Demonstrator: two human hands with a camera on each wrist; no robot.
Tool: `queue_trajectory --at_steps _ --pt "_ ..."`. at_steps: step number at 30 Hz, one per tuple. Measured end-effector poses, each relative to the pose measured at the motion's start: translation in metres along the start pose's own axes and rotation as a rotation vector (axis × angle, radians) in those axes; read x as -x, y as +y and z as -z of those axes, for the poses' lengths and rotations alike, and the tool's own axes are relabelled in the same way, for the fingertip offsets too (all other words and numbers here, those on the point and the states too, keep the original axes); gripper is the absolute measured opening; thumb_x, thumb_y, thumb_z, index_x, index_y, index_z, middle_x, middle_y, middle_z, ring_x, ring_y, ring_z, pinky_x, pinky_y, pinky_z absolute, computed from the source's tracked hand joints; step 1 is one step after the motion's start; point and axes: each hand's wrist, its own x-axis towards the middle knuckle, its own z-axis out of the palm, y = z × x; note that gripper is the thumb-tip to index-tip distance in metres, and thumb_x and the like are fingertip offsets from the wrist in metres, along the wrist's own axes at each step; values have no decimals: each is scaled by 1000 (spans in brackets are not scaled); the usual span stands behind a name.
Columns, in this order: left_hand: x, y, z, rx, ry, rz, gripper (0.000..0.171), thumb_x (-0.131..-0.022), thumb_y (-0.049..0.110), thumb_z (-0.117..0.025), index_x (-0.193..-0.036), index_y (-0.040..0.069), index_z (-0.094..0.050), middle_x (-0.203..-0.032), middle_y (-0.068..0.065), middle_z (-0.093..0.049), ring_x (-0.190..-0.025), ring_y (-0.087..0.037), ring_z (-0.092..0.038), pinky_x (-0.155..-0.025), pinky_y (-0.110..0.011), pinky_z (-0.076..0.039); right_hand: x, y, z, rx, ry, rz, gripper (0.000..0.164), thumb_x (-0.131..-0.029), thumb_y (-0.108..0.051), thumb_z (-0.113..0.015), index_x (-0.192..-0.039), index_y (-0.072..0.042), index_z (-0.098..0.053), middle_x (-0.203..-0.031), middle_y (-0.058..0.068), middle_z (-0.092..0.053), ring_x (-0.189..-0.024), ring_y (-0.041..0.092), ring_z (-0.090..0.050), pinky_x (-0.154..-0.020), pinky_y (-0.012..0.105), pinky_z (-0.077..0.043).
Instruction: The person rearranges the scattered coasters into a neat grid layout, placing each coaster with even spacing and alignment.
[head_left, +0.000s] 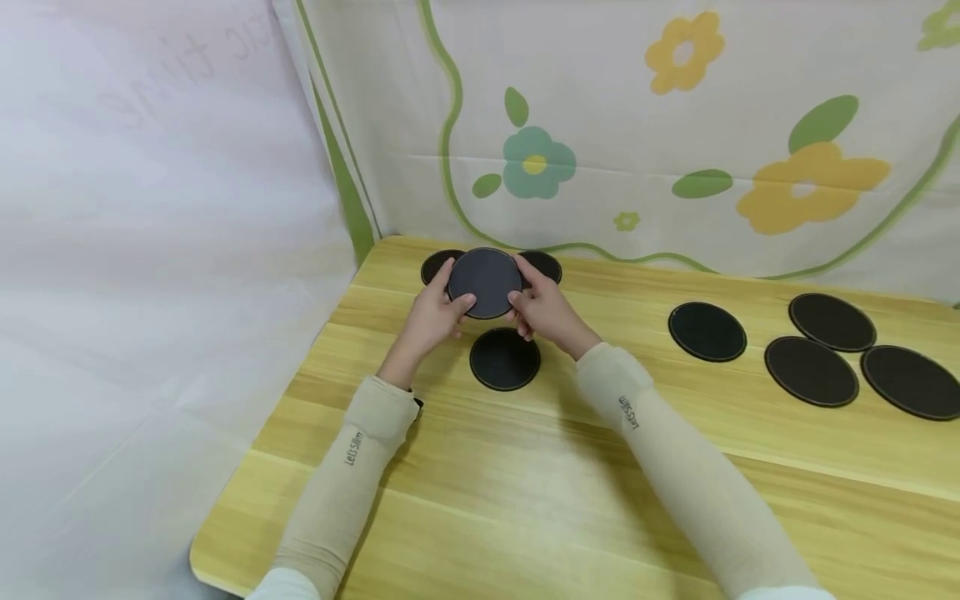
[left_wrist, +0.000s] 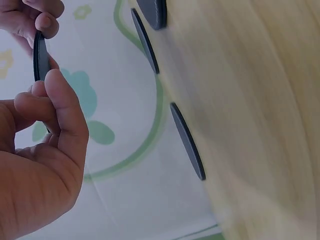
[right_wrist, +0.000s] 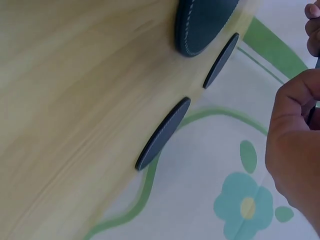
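Note:
Both hands hold one round dark coaster [head_left: 485, 283] up above the far left part of the table. My left hand [head_left: 433, 312] pinches its left edge, thumb on the near face. On the opposite edge, my right hand [head_left: 551, 308] grips it the same way. Seen from the left wrist, the held coaster [left_wrist: 42, 60] is nearly edge-on between the hands. Beneath and around it three more coasters lie on the table: a left one [head_left: 437, 265] and a right one [head_left: 547, 267], both partly hidden, and a nearer one [head_left: 506, 360]. Stitching runs along the rim of a coaster [right_wrist: 162, 134] in the right wrist view.
Further right on the wooden table [head_left: 480, 500] lie a single coaster [head_left: 707, 332] and a cluster of three, including a far one [head_left: 832, 322], a near one [head_left: 812, 372] and a right one [head_left: 911, 382]. A flowered curtain [head_left: 600, 100] hangs behind the table's back edge.

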Motion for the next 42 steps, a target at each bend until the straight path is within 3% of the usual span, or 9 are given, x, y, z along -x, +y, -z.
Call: queue_trajectory --at_steps 5,8,15,19,26,33,42 --pt "1 5 -14 -58 -24 -15 79 -104 24 -62 -164 18 -11 -93 -33 -64 -81 -48 -62 -67 -58 -55 14 4 13 35 3 2 68 -107 -10 -51 -164 -25 -18 -89 34 -64 -54 33 -58 -54 46 -53" --pt "2 8 -23 -89 -43 -29 80 -104 25 -62 -164 17 -11 -92 -29 -65 -81 -46 -63 -65 -54 -56 23 6 20 30 11 -10 68 -107 -10 -51 -163 -26 -18 -93 37 -62 -58 38 -57 -55 46 -51" --pt "7 18 -38 -154 -91 -58 81 -103 23 -62 -164 13 -9 -82 -14 -64 -64 -32 -62 -58 -40 -57 41 10 33 27 47 -15 67 -106 -8 -52 -163 -26 -22 -88 32 -62 -53 25 -53 -52 40 -49" --pt "10 19 -47 -168 -120 -54 81 -104 23 -61 -164 13 -8 -82 -13 -64 -57 -26 -60 -56 -37 -56 49 14 39 17 46 -27 67 -106 -6 -52 -163 -25 -21 -83 29 -63 -53 23 -54 -53 41 -50" --pt "14 18 -66 -132 -213 -38 81 -105 20 -58 -164 12 -3 -83 -18 -65 -55 -23 -59 -58 -42 -57 69 22 53 -4 57 -92 66 -105 -7 -53 -162 -24 -25 -85 32 -64 -53 20 -56 -54 41 -52" --pt "22 21 -85 -125 -294 -1 80 -106 17 -56 -163 9 -1 -83 -24 -67 -52 -18 -55 -57 -43 -57 91 30 62 4 47 -164 68 -105 -5 -52 -163 -14 -19 -83 29 -66 -53 19 -56 -54 37 -52" --pt "23 17 -99 -139 -413 58 80 -106 16 -57 -163 5 -2 -78 -20 -67 -52 -24 -55 -53 -33 -50 112 35 66 15 40 -234 70 -105 -3 -51 -163 -8 -13 -81 26 -67 -52 18 -55 -52 34 -52"
